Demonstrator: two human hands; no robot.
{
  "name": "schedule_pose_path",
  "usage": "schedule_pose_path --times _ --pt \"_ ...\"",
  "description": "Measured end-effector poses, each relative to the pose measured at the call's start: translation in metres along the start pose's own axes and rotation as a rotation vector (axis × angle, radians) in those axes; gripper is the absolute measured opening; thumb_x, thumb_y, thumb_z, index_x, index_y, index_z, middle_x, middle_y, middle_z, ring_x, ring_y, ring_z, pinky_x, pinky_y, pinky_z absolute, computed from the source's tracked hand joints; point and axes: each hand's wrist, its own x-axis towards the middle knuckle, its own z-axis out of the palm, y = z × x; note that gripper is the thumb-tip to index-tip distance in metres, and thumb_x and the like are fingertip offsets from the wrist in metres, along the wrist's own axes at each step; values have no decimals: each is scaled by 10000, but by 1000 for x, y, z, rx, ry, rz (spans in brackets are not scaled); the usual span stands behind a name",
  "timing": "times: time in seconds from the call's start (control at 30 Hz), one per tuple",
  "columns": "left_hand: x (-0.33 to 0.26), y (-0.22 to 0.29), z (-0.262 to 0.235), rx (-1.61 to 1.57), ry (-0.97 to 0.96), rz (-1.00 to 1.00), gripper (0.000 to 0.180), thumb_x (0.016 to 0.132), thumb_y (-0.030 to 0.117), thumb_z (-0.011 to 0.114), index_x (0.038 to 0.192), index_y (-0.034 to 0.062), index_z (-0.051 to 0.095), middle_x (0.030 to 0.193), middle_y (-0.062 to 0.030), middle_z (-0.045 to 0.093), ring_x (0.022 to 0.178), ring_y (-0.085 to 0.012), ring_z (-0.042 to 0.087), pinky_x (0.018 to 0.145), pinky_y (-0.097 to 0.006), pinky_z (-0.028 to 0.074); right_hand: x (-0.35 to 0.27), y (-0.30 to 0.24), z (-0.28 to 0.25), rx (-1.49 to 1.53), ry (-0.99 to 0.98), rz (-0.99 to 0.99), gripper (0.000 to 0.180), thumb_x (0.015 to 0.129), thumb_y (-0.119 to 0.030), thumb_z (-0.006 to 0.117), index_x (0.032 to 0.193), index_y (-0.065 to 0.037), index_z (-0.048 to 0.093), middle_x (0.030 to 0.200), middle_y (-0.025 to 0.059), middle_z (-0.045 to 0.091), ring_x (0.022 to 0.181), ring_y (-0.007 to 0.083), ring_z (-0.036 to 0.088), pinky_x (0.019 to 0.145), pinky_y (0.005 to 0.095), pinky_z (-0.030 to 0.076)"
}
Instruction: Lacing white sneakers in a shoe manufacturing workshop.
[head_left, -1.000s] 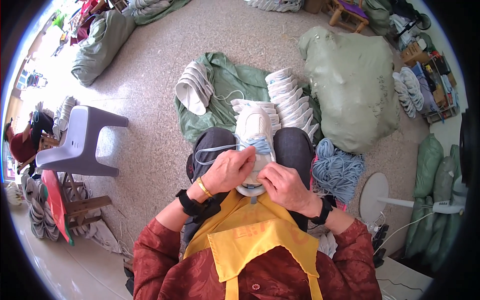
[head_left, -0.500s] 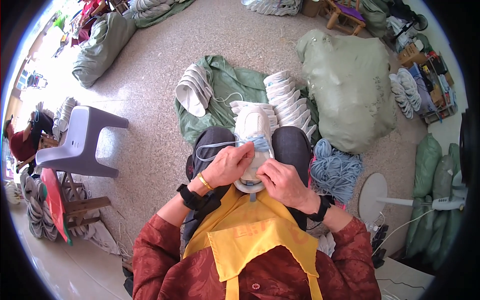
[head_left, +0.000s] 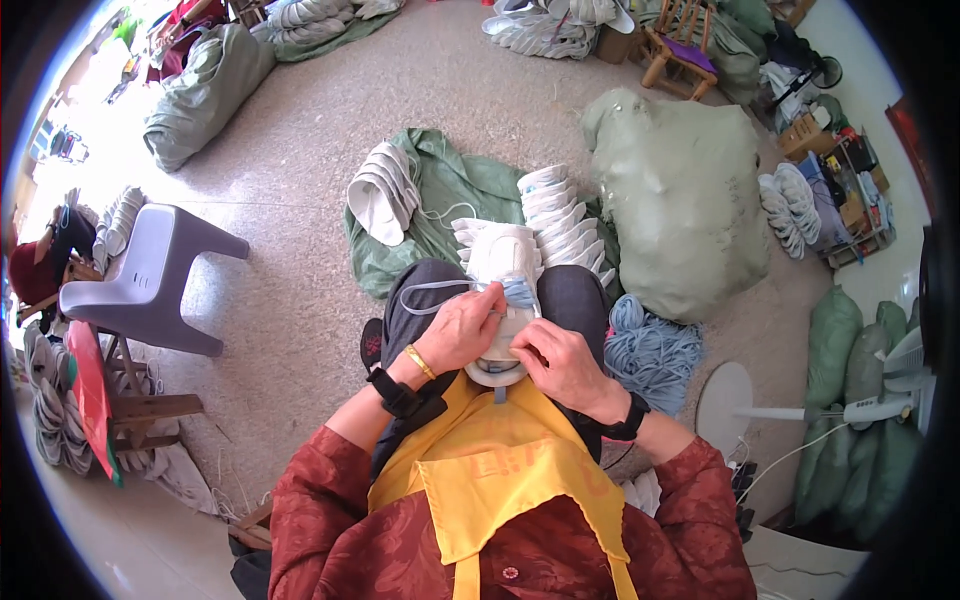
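Little has changed since a second ago. My left hand (head_left: 462, 328) stays pinched on the pale blue lace (head_left: 432, 291); my right hand (head_left: 562, 362) still clamps the white shoe (head_left: 502, 262) on my lap. Right, a bulging green sack (head_left: 680, 200), contents hidden.

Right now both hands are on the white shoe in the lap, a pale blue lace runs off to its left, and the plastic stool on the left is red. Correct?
Not quite: the plastic stool is grey, as the head view shows. The rest holds: left hand and right hand are on the white shoe in the lap, with the pale blue lace to its left.
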Motion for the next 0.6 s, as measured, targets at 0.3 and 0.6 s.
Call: schedule_pose_path --times 0.3,0.6 --pt "1 -3 11 40 50 -74 113 898 26 577 999 26 525 743 -205 645 749 -434 656 660 -519 504 10 2 -13 -109 148 121 153 872 10 713 1012 -27 663 923 115 639 795 334 690 662 396 552" --pt "7 4 9 50 90 -196 101 852 68 653 913 25 585 696 -176 660 709 -407 693 648 -488 539 31 19 -8 -235 21 76 79 889 -40 701 955 -22 661 922 143 640 824 357 680 709 437 546"
